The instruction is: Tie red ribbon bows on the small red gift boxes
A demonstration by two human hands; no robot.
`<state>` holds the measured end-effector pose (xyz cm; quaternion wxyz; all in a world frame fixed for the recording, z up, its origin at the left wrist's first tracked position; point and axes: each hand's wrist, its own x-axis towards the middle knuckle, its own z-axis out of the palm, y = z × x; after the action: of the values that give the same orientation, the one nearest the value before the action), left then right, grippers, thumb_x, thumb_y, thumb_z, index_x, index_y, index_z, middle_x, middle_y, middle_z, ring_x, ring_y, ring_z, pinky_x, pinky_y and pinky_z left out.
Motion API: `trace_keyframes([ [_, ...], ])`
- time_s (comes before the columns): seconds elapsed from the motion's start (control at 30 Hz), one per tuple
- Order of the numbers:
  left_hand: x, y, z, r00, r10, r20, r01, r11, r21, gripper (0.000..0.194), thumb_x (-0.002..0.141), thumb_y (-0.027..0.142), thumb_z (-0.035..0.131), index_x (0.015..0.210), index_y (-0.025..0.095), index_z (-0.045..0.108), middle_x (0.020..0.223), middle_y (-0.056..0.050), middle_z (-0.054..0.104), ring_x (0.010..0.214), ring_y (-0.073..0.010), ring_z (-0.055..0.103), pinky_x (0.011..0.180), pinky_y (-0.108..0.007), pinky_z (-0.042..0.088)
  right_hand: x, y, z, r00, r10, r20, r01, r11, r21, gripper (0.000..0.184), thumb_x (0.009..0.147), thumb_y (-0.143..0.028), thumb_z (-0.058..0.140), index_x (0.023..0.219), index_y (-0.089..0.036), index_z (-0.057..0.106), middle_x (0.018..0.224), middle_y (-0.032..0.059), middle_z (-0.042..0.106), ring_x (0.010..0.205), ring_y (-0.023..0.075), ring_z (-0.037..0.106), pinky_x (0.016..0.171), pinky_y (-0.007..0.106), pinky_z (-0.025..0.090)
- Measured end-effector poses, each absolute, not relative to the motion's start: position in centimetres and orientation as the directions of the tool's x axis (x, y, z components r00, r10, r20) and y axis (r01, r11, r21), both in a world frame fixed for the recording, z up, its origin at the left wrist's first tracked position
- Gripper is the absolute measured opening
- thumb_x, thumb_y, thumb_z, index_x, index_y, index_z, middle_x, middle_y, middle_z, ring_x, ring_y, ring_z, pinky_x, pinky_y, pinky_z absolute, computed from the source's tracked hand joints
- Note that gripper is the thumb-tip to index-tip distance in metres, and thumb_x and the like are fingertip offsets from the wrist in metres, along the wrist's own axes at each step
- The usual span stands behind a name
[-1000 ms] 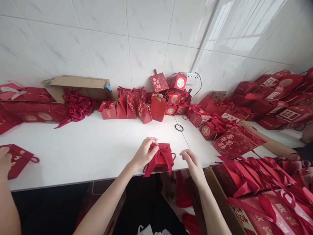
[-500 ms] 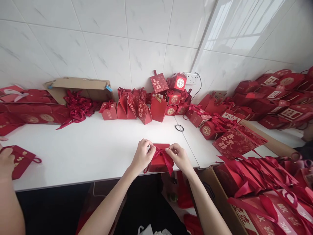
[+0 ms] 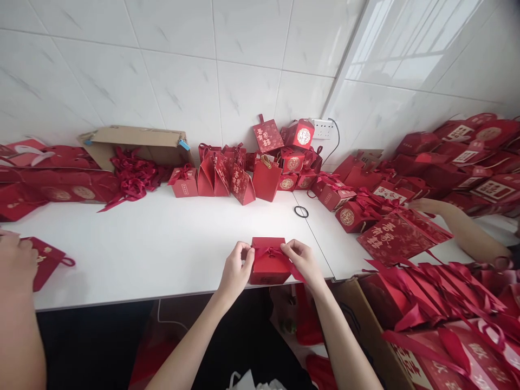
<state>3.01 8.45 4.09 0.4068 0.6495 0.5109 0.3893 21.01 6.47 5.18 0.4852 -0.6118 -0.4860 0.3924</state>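
Observation:
Near the front edge of the white table sits a red gift box (image 3: 270, 271), with a dark red ribbon (image 3: 268, 252) across its top and a small knot or bow in the middle. My left hand (image 3: 239, 265) is at the box's left side, thumb and forefinger pinching the ribbon there. On the right side, my right hand (image 3: 303, 260) pinches the ribbon too, and a loose tail hangs below its fingers. Both hands are closed, level with the box top.
Red boxes (image 3: 266, 179) line the wall, beside a carton (image 3: 138, 136) spilling ribbons. A black ring (image 3: 301, 212) lies on the table (image 3: 162, 244). At right stands a carton (image 3: 365, 325) of ribboned boxes. Other people's hands show at left (image 3: 18, 260) and right (image 3: 430, 207).
My hands have moved apart to the box's two sides, pulling the ribbon outward; the bow looks smaller and flatter. Another person's arm has come in at the right.

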Motion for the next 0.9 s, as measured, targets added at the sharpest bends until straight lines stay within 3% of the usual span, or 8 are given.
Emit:
trace_keyframes([
  [0.17, 2.0, 8.2, 5.3, 0.288, 0.957, 0.010, 0.372, -0.122, 0.920, 0.027, 0.083, 0.049, 0.047, 0.085, 0.022, 0.046, 0.073, 0.002, 0.057, 0.067, -0.0143, 0.055, 0.061, -0.025, 0.041, 21.3, 4.4, 6.4, 0.277, 0.953, 0.124, 0.427, -0.007, -0.904, 0.037, 0.079, -0.057, 0.052, 0.074, -0.021, 0.047, 0.066, -0.0006, 0.051, 0.060, 0.0153, 0.048, 0.058, 0.028, 0.041],
  [0.27, 1.5, 8.3, 6.5, 0.370, 0.926, -0.070, 0.413, -0.096, 0.906, 0.030, 0.080, 0.050, 0.051, 0.075, 0.021, 0.048, 0.069, 0.004, 0.055, 0.063, -0.0136, 0.053, 0.061, -0.025, 0.039, 21.2, 3.0, 7.3, 0.172, 0.980, 0.104, 0.595, -0.019, -0.803, 0.030, 0.077, -0.049, 0.059, 0.068, -0.022, 0.049, 0.069, 0.0005, 0.054, 0.064, 0.0162, 0.049, 0.062, 0.029, 0.042],
  [0.37, 1.2, 8.9, 7.3, 0.399, 0.913, -0.090, 0.345, -0.058, 0.937, 0.032, 0.080, 0.049, 0.049, 0.067, 0.020, 0.045, 0.061, 0.005, 0.048, 0.058, -0.0121, 0.048, 0.060, -0.024, 0.038, 21.6, 2.7, 7.4, 0.103, 0.992, 0.067, 0.588, -0.006, -0.809, 0.026, 0.080, -0.043, 0.055, 0.066, -0.021, 0.050, 0.068, 0.0009, 0.056, 0.064, 0.0163, 0.050, 0.064, 0.030, 0.043],
  [0.5, -0.3, 10.8, 7.5, 0.295, 0.955, -0.029, 0.067, 0.010, 0.998, 0.029, 0.076, 0.041, 0.054, 0.061, 0.019, 0.042, 0.055, 0.005, 0.041, 0.055, -0.0105, 0.043, 0.062, -0.026, 0.041, 23.8, 3.8, 6.7, 0.293, 0.953, 0.077, 0.381, -0.042, -0.924, 0.031, 0.078, -0.047, 0.054, 0.062, -0.020, 0.050, 0.057, -0.0008, 0.050, 0.058, 0.0154, 0.047, 0.061, 0.031, 0.043],
  [0.63, -2.5, 12.8, 8.8, 0.101, 0.995, 0.006, -0.293, 0.024, 0.956, 0.024, 0.068, 0.035, 0.062, 0.061, 0.019, 0.045, 0.073, 0.000, 0.057, 0.072, -0.0137, 0.054, 0.067, -0.028, 0.047, 26.2, 5.0, 7.7, 0.569, 0.819, 0.077, -0.079, 0.148, -0.986, 0.028, 0.069, -0.040, 0.065, 0.058, -0.021, 0.048, 0.062, -0.0003, 0.052, 0.066, 0.0165, 0.054, 0.068, 0.034, 0.051],
  [0.7, -2.7, 13.4, 10.5, 0.100, 0.994, 0.050, -0.370, -0.010, 0.929, 0.023, 0.067, 0.033, 0.063, 0.062, 0.018, 0.047, 0.085, -0.003, 0.062, 0.082, -0.0162, 0.058, 0.073, -0.030, 0.049, 26.2, 5.7, 9.3, 0.530, 0.844, 0.075, -0.241, 0.236, -0.941, 0.026, 0.064, -0.035, 0.070, 0.059, -0.021, 0.050, 0.073, 0.0022, 0.060, 0.077, 0.0195, 0.060, 0.076, 0.037, 0.053],
  [0.77, -1.9, 13.7, 12.5, 0.183, 0.975, 0.126, -0.409, -0.041, 0.912, 0.024, 0.069, 0.034, 0.064, 0.060, 0.018, 0.048, 0.080, -0.003, 0.063, 0.080, -0.0169, 0.059, 0.075, -0.032, 0.049, 25.3, 6.6, 11.2, 0.420, 0.902, 0.102, -0.337, 0.260, -0.905, 0.025, 0.063, -0.035, 0.074, 0.060, -0.020, 0.055, 0.083, 0.0039, 0.064, 0.084, 0.0218, 0.063, 0.080, 0.040, 0.053],
  [0.9, 1.4, 13.6, 15.6, 0.405, 0.883, 0.236, -0.421, -0.049, 0.906, 0.025, 0.072, 0.038, 0.066, 0.066, 0.016, 0.058, 0.069, -0.002, 0.060, 0.068, -0.0149, 0.059, 0.072, -0.033, 0.049, 22.1, 9.0, 14.0, 0.241, 0.953, 0.183, -0.357, 0.262, -0.896, 0.025, 0.063, -0.040, 0.077, 0.063, -0.018, 0.063, 0.068, 0.0022, 0.064, 0.067, 0.0176, 0.063, 0.075, 0.038, 0.054],
])
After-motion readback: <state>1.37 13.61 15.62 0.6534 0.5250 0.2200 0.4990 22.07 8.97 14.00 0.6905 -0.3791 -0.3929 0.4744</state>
